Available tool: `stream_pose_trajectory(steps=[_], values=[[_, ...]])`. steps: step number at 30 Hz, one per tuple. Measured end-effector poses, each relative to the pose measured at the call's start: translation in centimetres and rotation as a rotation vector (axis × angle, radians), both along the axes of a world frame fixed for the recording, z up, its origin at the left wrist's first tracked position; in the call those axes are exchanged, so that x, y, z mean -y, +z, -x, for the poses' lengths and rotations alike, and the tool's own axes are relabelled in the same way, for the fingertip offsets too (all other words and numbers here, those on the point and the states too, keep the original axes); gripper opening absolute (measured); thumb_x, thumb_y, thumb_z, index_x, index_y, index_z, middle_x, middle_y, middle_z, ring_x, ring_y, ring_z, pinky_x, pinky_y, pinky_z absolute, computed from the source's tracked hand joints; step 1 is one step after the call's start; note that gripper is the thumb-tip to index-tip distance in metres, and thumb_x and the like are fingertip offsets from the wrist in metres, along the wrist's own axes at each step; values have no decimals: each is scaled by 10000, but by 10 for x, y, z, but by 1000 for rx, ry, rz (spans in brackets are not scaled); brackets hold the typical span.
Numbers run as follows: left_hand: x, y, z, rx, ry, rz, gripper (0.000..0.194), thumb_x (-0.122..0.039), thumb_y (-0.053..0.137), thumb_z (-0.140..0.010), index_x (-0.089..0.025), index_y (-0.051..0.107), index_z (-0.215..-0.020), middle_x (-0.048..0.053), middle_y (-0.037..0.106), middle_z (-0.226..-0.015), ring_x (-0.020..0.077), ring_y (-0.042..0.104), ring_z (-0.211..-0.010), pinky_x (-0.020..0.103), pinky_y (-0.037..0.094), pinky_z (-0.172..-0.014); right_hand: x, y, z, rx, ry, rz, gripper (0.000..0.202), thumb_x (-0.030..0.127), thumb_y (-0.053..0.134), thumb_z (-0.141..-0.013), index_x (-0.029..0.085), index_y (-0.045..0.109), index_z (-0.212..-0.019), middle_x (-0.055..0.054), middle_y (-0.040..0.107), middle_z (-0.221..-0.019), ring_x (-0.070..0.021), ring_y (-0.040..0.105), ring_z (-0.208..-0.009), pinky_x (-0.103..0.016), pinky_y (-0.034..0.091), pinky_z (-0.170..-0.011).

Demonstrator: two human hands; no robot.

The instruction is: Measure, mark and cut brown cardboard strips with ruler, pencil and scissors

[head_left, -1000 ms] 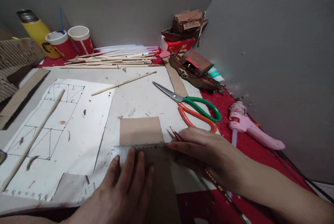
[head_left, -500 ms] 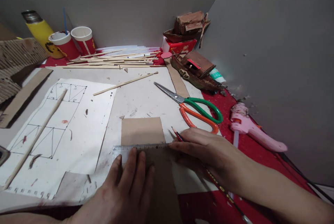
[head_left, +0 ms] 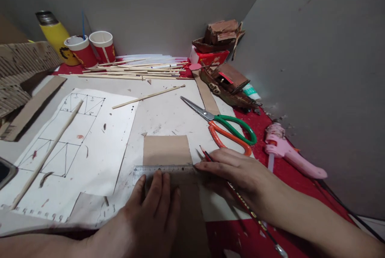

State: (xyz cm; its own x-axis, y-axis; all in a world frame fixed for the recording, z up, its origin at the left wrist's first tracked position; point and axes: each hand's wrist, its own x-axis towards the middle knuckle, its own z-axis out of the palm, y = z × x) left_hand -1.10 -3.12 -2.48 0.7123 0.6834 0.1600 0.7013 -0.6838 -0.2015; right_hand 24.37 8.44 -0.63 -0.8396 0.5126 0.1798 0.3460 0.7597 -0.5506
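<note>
A clear ruler (head_left: 177, 168) lies across a strip of brown cardboard (head_left: 166, 149). My left hand (head_left: 150, 210) rests on it with the fingers a little apart, pressing the ruler against the cardboard. My right hand (head_left: 237, 173) is closed round a dark pencil (head_left: 246, 210), whose tip points up and away, and its fingertips touch the ruler's right end. Scissors (head_left: 210, 115) with green and orange handles lie just beyond my right hand, blades parted slightly.
A drawing sheet (head_left: 102, 137) with a wooden stick on it is at left. Thin sticks (head_left: 135, 71), two paper cups (head_left: 102, 43) and a yellow bottle (head_left: 55, 35) stand or lie behind. Boat models (head_left: 228, 83) and a pink glue gun (head_left: 282, 149) are at right.
The view has shifted slightly, so most things appear a little further right. Both hands keep their hold on the ruler and the pencil.
</note>
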Motion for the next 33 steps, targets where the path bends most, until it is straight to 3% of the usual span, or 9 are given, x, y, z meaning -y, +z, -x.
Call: stream_pose_trajectory(steps=[4,7,10,12,15,18,24,33], values=[[2,-7,-4,19,6,49,491,-301,462,-948,-26,538,-1348,291,627,-1298,411,583,-1214,562,399,-953,1,16,0,75,-8,0,321,162,522,-982,231,594,-1287,-96,716,-1010,-227,676,-928,-336,555,-753],[2,-7,-4,11,-6,145,592,-383,520,-927,-16,502,-1392,318,575,-1353,426,553,-1253,581,403,-964,2,33,0,41,-113,27,321,247,522,-1003,281,590,-1314,-82,744,-1117,-249,698,-1040,-371,573,-860],[2,-5,-4,22,-11,172,641,-423,551,-910,-18,494,-1404,324,564,-1363,436,544,-1262,586,409,-960,-1,45,9,-66,-229,162,280,370,479,-1030,295,652,-1237,-43,773,-957,-211,732,-919,-320,592,-793],[1,-4,-4,20,-16,160,630,-415,538,-915,-15,498,-1400,324,571,-1355,442,551,-1252,585,411,-949,-5,47,22,-177,-235,306,356,476,448,-1026,260,708,-1139,-38,750,-823,-178,720,-768,-282,587,-693],[0,0,-4,56,5,120,558,-377,505,-930,-38,536,-1371,284,619,-1317,420,578,-1224,562,412,-942,-8,40,51,-299,-199,523,409,527,526,-980,180,742,-996,-44,689,-760,-151,651,-670,-267,550,-626],[-4,5,-5,80,5,72,480,-309,478,-941,-46,582,-1329,239,678,-1246,382,629,-1152,519,432,-907,-6,26,80,-285,-204,730,307,424,606,-935,146,709,-853,-22,624,-696,-120,567,-604,-234,472,-538],[-7,12,-4,104,0,18,418,-236,389,-976,-81,645,-1268,177,714,-1205,359,657,-1097,505,448,-875,-2,6,109,-273,-258,944,173,318,620,-854,160,622,-781,4,582,-651,-108,543,-562,-224,437,-506],[-7,11,-4,94,6,-31,447,-165,311,-981,-60,629,-1277,173,732,-1155,352,690,-1062,484,490,-847,-7,-3,117,-263,-158,747,185,256,546,-898,171,618,-749,1,595,-691,-99,540,-583,-212,423,-493]])
